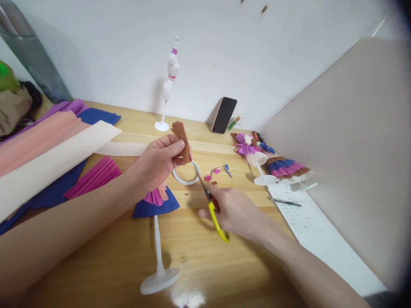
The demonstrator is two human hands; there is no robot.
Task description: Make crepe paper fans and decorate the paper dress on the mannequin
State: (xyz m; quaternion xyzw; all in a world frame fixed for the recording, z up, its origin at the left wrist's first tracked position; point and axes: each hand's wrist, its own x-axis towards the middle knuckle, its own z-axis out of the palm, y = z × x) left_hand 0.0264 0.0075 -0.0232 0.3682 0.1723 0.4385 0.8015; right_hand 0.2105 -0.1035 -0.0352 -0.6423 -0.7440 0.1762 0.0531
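Pleated brown paper (181, 137) stands pinched in my left hand (159, 158), just left of and above the middle of the frame, my thumb pressed to the folds; my right hand (233, 209), right of and below the middle, is closed around yellow-handled scissors (215, 218), blades pointing up and left toward the paper's lower end; whether they touch it, or how far apart they stand, I cannot tell.

The cleanest cut, in my judgement, comes from squeezing the folds flat close to the cutting line, so that the layers cannot slide; set deep, nearer the pivot than the tips, so many layers should part in one firm stroke rather than a string of ragged nibbles; my left fingertips, low on the paper and near the blades, need to be well clear of their path before I close them.

A white ring (188, 184) lies on the table (205, 261), just behind the blades in the frame; I would hold the paper up away from it; the blue paper skirt (171, 206) on its white stand (158, 239), lower left of centre, sits near my left wrist and deserves room too; small paper scraps (208, 178) lie right of the ring.
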